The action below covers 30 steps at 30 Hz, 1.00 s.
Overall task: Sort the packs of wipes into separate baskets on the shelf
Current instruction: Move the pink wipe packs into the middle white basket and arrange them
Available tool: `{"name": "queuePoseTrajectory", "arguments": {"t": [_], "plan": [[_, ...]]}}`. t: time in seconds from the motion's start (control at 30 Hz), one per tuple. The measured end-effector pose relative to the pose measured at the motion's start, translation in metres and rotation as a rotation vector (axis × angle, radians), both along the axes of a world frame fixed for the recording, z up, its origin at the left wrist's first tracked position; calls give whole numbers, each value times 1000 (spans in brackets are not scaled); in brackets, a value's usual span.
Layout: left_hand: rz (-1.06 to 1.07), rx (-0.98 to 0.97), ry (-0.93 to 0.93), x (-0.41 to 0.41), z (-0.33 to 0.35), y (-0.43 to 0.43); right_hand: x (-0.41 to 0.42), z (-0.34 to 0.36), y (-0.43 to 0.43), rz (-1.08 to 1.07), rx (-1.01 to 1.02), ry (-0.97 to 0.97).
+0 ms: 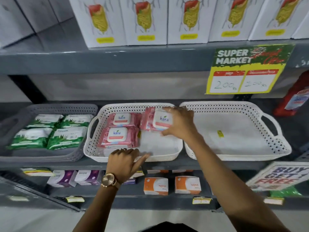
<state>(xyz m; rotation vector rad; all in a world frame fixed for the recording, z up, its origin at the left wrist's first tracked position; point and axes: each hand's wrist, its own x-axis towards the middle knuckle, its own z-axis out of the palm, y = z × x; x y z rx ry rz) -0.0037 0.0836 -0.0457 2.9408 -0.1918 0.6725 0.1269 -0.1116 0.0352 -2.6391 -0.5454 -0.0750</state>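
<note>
Three baskets stand side by side on the middle shelf. The grey basket (70, 108) at the left holds several green wipes packs (50, 131). The middle white basket (160, 156) holds two pink Kara packs (119, 129) at its left. My right hand (180, 124) grips a third pink Kara pack (157, 119) at the basket's far right corner, fingers over its top and thumb under its near edge. My left hand (125, 159), with a wristwatch, rests on the middle basket's front rim, fingers curled over it. The right white basket (274, 148) holds no packs.
White noodle boxes (145, 20) line the shelf above. A yellow price sign (245, 71) hangs from that shelf's edge at the right. A red pack (294, 96) stands at the far right. Purple (75, 178) and orange boxes (172, 185) sit on the shelf below.
</note>
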Motion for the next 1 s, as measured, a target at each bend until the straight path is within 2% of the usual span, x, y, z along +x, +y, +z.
{"name": "queuePoseTrajectory", "arguments": {"t": [0.13, 0.2, 0.3, 0.4, 0.5, 0.63, 0.73, 0.9, 1.0], "plan": [[-10, -12, 51, -7, 3, 20, -3, -29, 38, 58, -307, -36], [-2, -30, 62, -8, 4, 25, -7, -42, 43, 71, -358, -22], [28, -164, 60, -3, 8, 33, -14, -50, 48, 54, -331, -4], [50, -262, 137, 11, 13, 44, -20, -53, 53, 71, -254, 36], [62, -105, 326, 34, 15, 61, -24, -54, 61, 62, -216, 119], [-21, -24, 505, 60, 15, 74, -25, -50, 70, 16, -198, 158], [-49, -36, 525, 62, 13, 76, -26, -47, 73, -21, -178, 186], [-11, -103, 430, 53, 9, 74, -30, -43, 77, -63, -172, 234], [-22, -202, 428, 48, 7, 74, -35, -44, 78, -77, -166, 222]]}}
